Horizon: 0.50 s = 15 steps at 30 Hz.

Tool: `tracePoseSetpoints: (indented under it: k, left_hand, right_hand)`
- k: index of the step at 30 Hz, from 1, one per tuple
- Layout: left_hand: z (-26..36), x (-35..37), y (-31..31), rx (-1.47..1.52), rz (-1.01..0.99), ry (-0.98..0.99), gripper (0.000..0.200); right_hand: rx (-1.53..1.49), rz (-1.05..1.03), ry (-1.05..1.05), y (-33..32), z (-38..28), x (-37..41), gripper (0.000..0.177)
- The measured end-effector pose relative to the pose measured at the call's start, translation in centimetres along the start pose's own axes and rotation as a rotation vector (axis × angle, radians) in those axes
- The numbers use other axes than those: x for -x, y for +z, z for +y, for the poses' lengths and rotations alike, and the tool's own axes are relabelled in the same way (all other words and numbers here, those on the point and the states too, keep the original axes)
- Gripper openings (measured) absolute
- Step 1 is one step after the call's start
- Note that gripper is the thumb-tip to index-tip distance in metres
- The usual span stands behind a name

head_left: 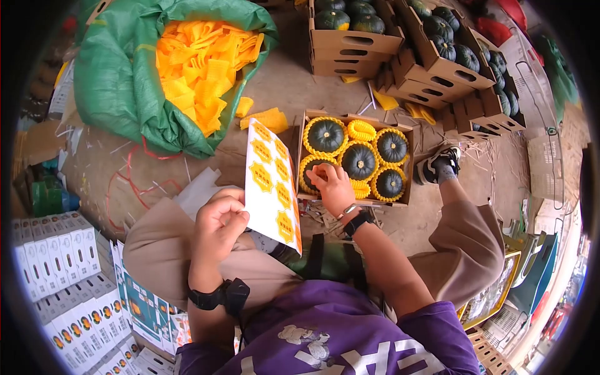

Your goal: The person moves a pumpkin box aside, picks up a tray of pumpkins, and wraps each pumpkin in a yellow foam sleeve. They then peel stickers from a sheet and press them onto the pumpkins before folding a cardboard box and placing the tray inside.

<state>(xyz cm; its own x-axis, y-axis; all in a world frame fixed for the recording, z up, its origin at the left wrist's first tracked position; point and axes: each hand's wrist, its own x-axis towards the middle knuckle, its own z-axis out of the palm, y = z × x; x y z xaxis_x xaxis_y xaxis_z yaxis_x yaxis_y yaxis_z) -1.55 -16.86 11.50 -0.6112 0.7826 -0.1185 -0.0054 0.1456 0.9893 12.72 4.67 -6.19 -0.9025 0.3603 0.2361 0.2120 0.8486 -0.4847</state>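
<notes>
Left hands side: left hand [219,226] clenched on sticker sheet [273,181], held upright above the knee. Right hand [331,184] grasps nothing, fingertips pressing the front-left squash [312,166] inside the open box [410,169] on the floor.

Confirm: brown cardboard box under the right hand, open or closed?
Open: the brown cardboard box has no cover; dark green squashes in yellow foam nets show inside, and the right hand rests on one.
</notes>
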Motion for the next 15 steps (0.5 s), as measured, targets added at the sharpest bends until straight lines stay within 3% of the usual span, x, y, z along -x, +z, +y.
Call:
tracePoseSetpoints:
  k: [4, 6, 8, 9, 10, 12, 15]
  left_hand:
    - [-0.7, -0.6, 0.5, -0.019, -0.086, 0.038, 0.005]
    - [-0.4, -0.5, 1.0, -0.033, -0.113, 0.022, 0.005]
    - [0.5, -0.1, 2.0, 0.197, -0.168, 0.02, 0.008]
    - [0.3, 0.3, 1.9, 0.275, -0.175, -0.004, 0.01]
    - [0.1, 0.1, 2.1, 0.275, -0.177, 0.005, 0.01]
    - [-0.3, -0.1, 2.3, 0.623, -0.201, -0.011, 0.01]
    - [-0.9, -0.1, 1.5, 0.755, -0.205, -0.049, 0.007]
  right_hand:
    - [0.183, -0.062, -0.014, -1.7, -2.2, -0.6, 0.043]
    - [-0.187, 0.093, 0.118, -5.5, -6.4, -1.8, 0.042]
    - [-0.859, 0.001, 0.228, -8.2, -9.5, -2.4, 0.042]
    - [-1.232, -0.139, 0.359, -8.1, -10.5, -2.3, 0.043]
    - [-1.353, -0.197, 0.441, -8.0, -11.1, -2.4, 0.037]
    - [-1.507, -0.322, 0.474, -8.3, -10.8, -2.9, 0.027]
    - [-1.814, -0.37, 0.765, -7.2, -8.5, -3.4, 0.016]
